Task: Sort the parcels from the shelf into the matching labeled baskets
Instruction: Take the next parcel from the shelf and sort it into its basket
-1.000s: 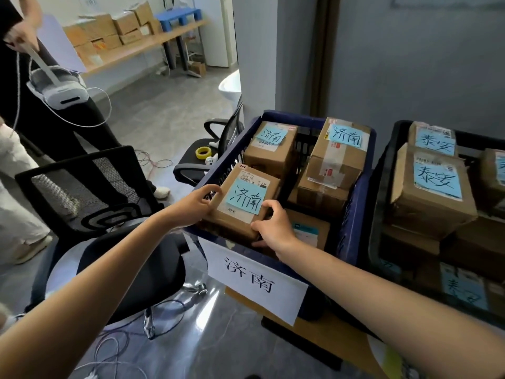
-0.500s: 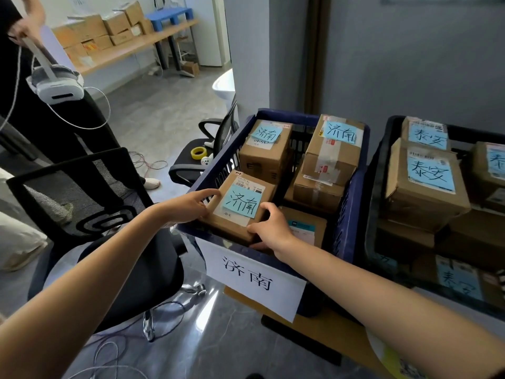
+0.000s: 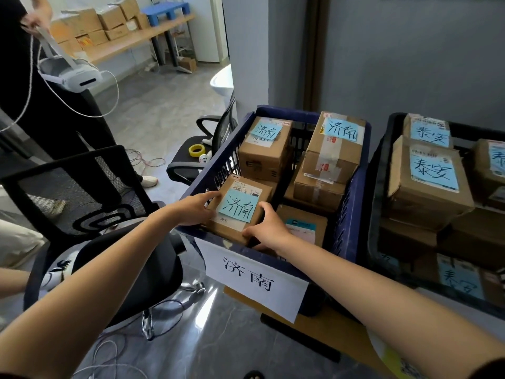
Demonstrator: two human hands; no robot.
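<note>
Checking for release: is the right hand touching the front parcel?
Touching. Head view: right hand grips the front parcel at its near corner, thumb lying on its top.

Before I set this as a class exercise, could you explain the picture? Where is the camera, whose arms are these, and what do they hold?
There is no machine here: a person works with bare hands. The one camera sits on that person's head, looking forward and down, so both arms reach in from below. The left hand and right hand grip a small brown cardboard parcel with a blue note by its sides, at the near left corner of a dark blue plastic basket. The note's characters match the white paper sign on the basket's front. Other brown parcels with the same note lie inside. To the right, a black plastic basket holds differently marked parcels.
</note>
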